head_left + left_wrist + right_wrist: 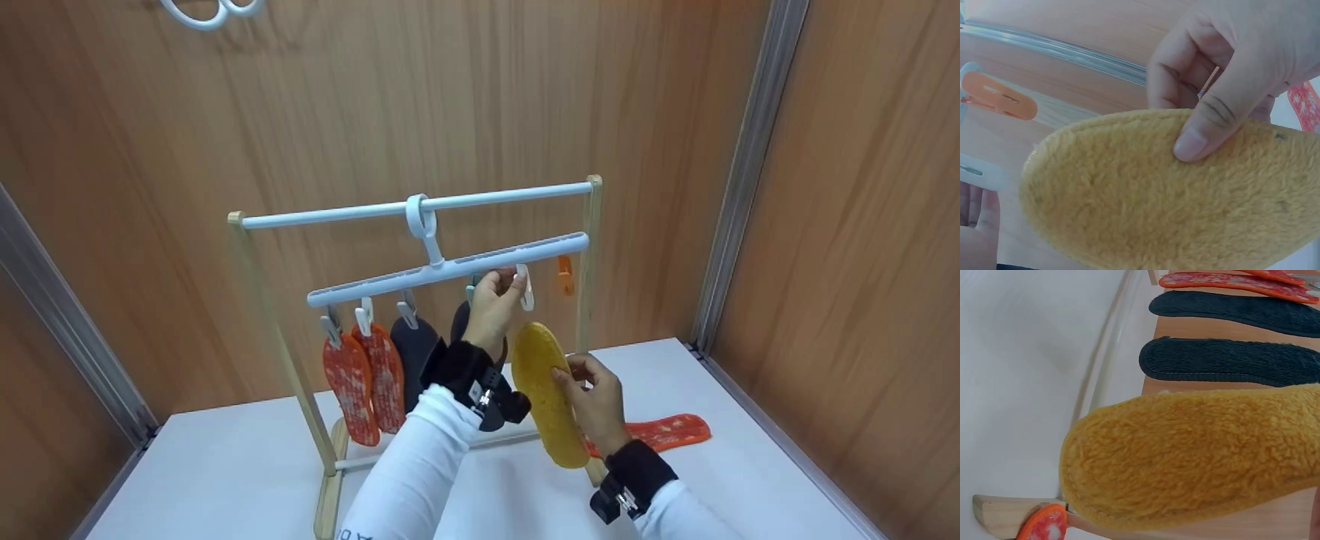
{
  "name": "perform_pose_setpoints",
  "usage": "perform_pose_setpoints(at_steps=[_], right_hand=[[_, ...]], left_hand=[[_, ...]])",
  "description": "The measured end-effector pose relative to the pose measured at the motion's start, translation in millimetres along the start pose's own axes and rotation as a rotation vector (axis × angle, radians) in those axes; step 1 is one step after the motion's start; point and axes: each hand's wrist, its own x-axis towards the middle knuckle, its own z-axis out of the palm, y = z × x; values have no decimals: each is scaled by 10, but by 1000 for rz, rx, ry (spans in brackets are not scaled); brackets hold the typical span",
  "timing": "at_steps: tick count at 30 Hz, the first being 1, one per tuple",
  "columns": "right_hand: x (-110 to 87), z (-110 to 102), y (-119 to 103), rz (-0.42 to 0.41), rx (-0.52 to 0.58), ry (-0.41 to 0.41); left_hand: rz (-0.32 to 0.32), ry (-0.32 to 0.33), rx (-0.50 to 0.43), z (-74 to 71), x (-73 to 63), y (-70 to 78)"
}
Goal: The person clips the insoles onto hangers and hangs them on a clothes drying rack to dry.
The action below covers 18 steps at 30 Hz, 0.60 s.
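Observation:
My right hand [596, 401] pinches a fuzzy yellow insole [541, 390] by its edge, thumb on its face. In the left wrist view that insole [1145, 185] fills the lower part, and it spans the right wrist view as well. My left hand [495, 307] is raised to the hanger bar [450, 268] and pinches a white clothespin [528, 289] below it, above the insole's upper end; some fingers are hidden. An orange clothespin [565, 275] hangs farther right. Left of my hands, two red insoles [349, 390] and two dark insoles [1230, 360] hang from clothespins.
The hanger hooks over the white rod [322, 217] of a wooden-sided rack [300, 382] on a white table [217, 465]. Another red insole [671, 433] lies on the table at right. Wood-grain panels [420, 90] stand behind and beside; white rings [202, 21] show at top left.

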Motion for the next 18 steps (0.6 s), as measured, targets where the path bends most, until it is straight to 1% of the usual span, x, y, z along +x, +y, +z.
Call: perform_pose_setpoints(at_steps=[5,7,11,18], right_hand=[[-25,6,-33,-1,-6,13],[-36,16,-55,-5,-4,15],[-55,52,-119,-5,17,4],[-59,99,-188,35,78,-7]], left_hand=[[-52,-2,-19,-2,-12,36],[-62,-2,-23,1,-10,47],[-69,-2,-31,-14,-2,54],[-68,-14,-9,-77,-20,34]])
